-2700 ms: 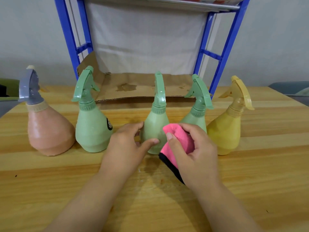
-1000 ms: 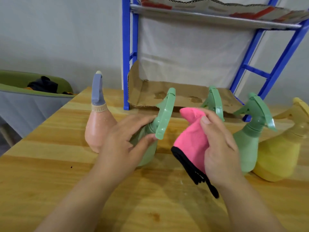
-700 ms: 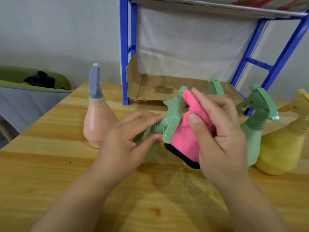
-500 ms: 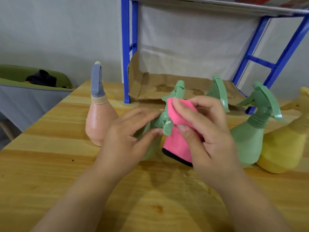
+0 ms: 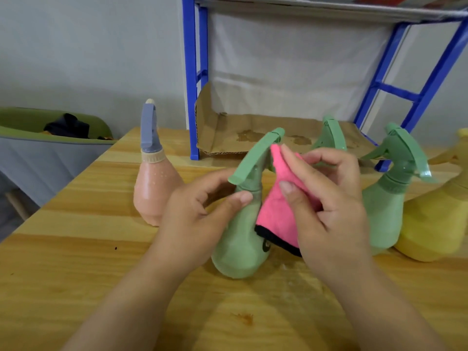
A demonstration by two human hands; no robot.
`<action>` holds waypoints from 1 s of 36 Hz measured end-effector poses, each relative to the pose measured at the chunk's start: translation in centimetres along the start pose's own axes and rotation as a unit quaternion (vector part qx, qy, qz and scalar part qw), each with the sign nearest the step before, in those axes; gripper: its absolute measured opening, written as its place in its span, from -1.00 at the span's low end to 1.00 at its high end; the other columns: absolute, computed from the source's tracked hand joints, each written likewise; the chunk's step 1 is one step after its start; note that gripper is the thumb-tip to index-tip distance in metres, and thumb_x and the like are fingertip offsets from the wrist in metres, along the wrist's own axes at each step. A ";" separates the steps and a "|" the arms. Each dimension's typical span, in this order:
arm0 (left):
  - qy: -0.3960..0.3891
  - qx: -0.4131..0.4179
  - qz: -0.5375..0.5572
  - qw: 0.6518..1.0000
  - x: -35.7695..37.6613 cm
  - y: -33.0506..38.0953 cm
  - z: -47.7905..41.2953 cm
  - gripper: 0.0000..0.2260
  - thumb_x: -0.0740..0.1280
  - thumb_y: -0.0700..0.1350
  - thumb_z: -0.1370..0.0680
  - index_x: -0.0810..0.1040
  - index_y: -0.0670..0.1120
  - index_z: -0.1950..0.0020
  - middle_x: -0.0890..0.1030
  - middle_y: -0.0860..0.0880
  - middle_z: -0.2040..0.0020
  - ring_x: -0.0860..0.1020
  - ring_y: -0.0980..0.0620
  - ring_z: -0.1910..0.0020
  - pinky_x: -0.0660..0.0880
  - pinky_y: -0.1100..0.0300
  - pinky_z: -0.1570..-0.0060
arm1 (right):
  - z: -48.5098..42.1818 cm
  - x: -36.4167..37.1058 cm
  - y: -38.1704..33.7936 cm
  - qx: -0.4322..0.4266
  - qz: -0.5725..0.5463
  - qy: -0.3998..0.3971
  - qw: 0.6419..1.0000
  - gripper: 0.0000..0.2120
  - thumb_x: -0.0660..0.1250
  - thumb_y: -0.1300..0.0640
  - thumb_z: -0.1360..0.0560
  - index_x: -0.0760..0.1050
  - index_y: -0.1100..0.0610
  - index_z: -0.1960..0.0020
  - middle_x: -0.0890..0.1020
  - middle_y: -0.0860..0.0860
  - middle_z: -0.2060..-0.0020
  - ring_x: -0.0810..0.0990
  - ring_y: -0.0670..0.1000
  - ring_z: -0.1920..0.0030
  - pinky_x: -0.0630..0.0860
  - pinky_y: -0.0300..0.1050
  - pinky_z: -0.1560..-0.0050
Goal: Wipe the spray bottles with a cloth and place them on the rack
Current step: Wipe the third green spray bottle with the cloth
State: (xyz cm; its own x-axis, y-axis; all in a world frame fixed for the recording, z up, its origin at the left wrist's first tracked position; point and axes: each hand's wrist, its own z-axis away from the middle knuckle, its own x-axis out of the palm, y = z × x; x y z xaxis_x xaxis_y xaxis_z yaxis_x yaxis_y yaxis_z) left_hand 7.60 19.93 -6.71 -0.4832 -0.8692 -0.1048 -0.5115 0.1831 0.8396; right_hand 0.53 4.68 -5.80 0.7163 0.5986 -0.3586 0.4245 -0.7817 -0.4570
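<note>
the left hand (image 5: 190, 219) grips the neck of the near green bottle (image 5: 238, 249), thumb across the near side, fingers curled behind it and mostly hidden. the bottle is tilted a little, head toward the far right, in the middle of the table (image 5: 76, 274) in front of the other bottles. whether its base rests on the wood or hangs just above it is hard to tell. the right hand (image 5: 329, 206) pinches a pink cloth (image 5: 272, 219) between thumb and fingers and holds it against the bottle's right side, just under the trigger head. the cloth's black hem hangs low and covers part of a dark mark on the bottle's body.

to the left a peach bottle (image 5: 154, 191) with a grey head stands upright, beaded with droplets, its right flank hidden by the left hand. of the far green bottle (image 5: 330, 134) only the head shows, above the right hand's fingers. the right green bottle (image 5: 382, 219) stands just beside that hand, and the yellow bottle (image 5: 435, 224) beyond it is cut off by the right edge.

far behind stands the blue rack (image 5: 192, 72), its top shelf cut off above, its lower level lined with stained cardboard (image 5: 228, 138). at far left a green bin (image 5: 25, 117) is cut off. something dark lies in it, too unclear to name.
</note>
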 end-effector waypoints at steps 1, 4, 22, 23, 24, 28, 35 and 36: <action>-0.002 -0.008 0.020 1.000 0.1 0.0 -0.1 -0.74 0.38 -0.06 -0.45 0.61 0.12 -0.13 0.68 0.09 -0.03 0.63 0.09 -0.08 0.54 0.23 0.00 | 0.0 0.0 0.0 0.021 -0.004 0.008 1.000 -0.60 0.30 0.23 -0.52 0.40 0.10 -0.34 0.35 -0.12 -0.06 0.35 -0.28 -0.12 0.30 -0.42 -0.18; 0.002 -0.026 0.080 0.996 0.1 0.0 -0.1 -0.69 0.43 -0.15 -0.43 0.60 0.12 -0.13 0.69 0.00 -0.02 0.64 0.04 -0.06 0.55 0.23 0.04 | 0.0 -0.1 -0.2 0.072 -0.020 0.035 0.997 -0.62 0.31 0.11 -0.52 0.41 0.03 -0.33 0.38 -0.15 -0.03 0.38 -0.32 -0.10 0.30 -0.48 -0.17; 0.007 0.016 0.141 0.990 0.4 1.1 0.4 -0.64 0.17 0.01 -0.52 0.54 -0.08 -0.24 0.64 0.08 -0.15 0.56 0.09 -0.22 0.48 0.30 -0.11 | 0.7 1.9 -1.7 -0.072 -0.064 0.037 0.995 -0.80 0.44 0.38 -0.42 0.61 0.30 -0.04 0.56 0.10 0.07 0.55 -0.10 -0.01 0.46 -0.32 -0.04; 0.009 0.017 0.137 0.990 0.3 1.2 0.3 -0.65 0.16 0.00 -0.53 0.53 -0.09 -0.24 0.64 0.07 -0.15 0.57 0.08 -0.21 0.49 0.30 -0.11 | 0.7 1.9 -1.6 -0.084 -0.058 0.029 0.994 -0.80 0.44 0.40 -0.41 0.62 0.31 -0.04 0.57 0.13 0.07 0.57 -0.04 0.00 0.49 -0.27 -0.03; 0.008 0.020 0.133 0.991 0.3 1.2 0.3 -0.67 0.16 -0.02 -0.56 0.51 -0.11 -0.24 0.64 0.07 -0.15 0.57 0.08 -0.20 0.49 0.30 -0.11 | 0.7 1.9 -1.6 -0.094 -0.051 0.024 0.994 -0.79 0.44 0.40 -0.41 0.62 0.31 -0.04 0.57 0.14 0.07 0.57 0.00 0.01 0.50 -0.23 -0.01; -0.003 0.025 0.136 0.990 0.5 1.4 0.4 -0.71 0.12 -0.12 -0.58 0.50 -0.11 -0.24 0.65 0.13 -0.12 0.58 0.14 -0.17 0.50 0.34 -0.07 | 0.6 1.5 -0.9 -0.065 -0.038 0.053 0.996 -0.80 0.46 0.38 -0.39 0.63 0.27 -0.01 0.56 0.10 0.09 0.55 -0.11 0.02 0.47 -0.32 -0.01; 0.013 0.036 0.082 0.996 0.6 1.2 0.4 -0.70 0.17 -0.09 -0.57 0.53 0.05 -0.27 0.65 0.13 -0.14 0.58 0.11 -0.18 0.51 0.31 -0.07 | 0.7 1.4 -1.0 -0.043 -0.042 0.035 0.998 -0.83 0.44 0.29 -0.42 0.62 0.25 -0.02 0.54 0.07 0.10 0.53 -0.15 0.04 0.44 -0.37 -0.01; 0.019 0.036 0.077 0.996 0.5 1.2 0.3 -0.70 0.17 -0.09 -0.57 0.54 0.08 -0.24 0.65 0.15 -0.11 0.59 0.13 -0.16 0.51 0.32 -0.05 | 0.7 1.5 -1.2 -0.064 -0.043 0.027 0.997 -0.82 0.45 0.33 -0.42 0.62 0.27 -0.02 0.55 0.10 0.11 0.54 -0.13 0.04 0.45 -0.36 -0.01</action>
State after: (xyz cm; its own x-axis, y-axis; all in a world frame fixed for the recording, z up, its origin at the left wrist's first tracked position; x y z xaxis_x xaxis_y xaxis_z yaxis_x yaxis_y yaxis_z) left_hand 6.53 19.85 -5.96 -0.5332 -0.8449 0.0435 -0.4833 0.3464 0.8040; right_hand 0.72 6.65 -6.34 0.7019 0.6567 -0.2759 0.5504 -0.7459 -0.3751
